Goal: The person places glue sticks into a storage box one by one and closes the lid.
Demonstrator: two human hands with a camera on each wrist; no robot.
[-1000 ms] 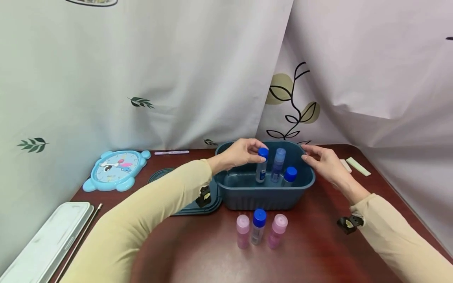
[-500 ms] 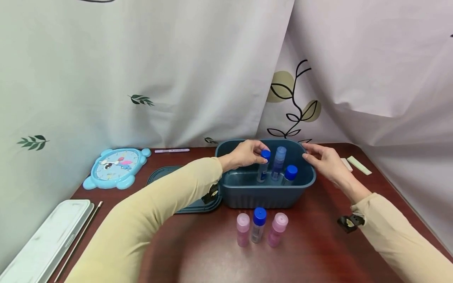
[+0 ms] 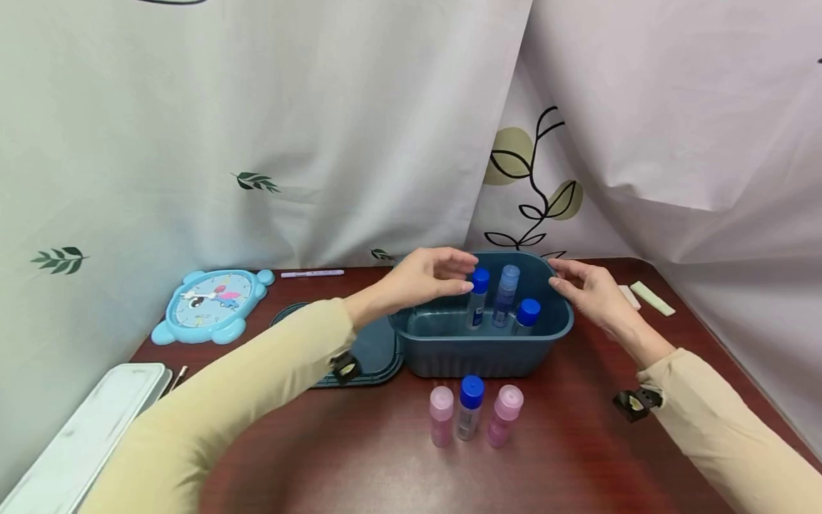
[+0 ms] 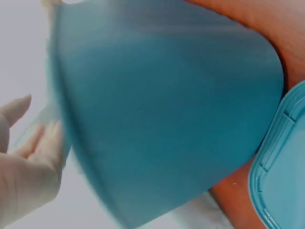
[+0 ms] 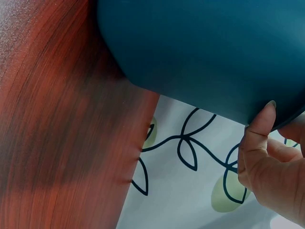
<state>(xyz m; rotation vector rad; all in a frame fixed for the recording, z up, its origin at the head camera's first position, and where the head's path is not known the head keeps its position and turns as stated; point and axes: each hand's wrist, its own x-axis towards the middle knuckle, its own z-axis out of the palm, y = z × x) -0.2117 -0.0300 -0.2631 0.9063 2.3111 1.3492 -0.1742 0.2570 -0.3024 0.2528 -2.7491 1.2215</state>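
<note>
Case: white, at the lower left of the head view, its near side partly covered by your left sleeve.
Front row: three tubes upright at the lower centre, a pink tube, a blue-capped tube and another pink tube.
Bin: dark blue-green, just right of centre on the red-brown table, behind that row.
Lid: flat on the table, left of the bin, partly under your left arm.
Left hand: your fingers are spread and relaxed, gripping nothing, right beside a blue cap; you cannot tell whether they touch it.
Right hand: you pinch the bin's right rim, thumb against the outer wall.
Inside the bin: the tall blue-capped tube by your left hand, a light-capped tube to its right, then a lower blue cap.
Clock: light blue, middle left.
Pale strip: far right.
Pen: left of centre, by the cloth.
</note>
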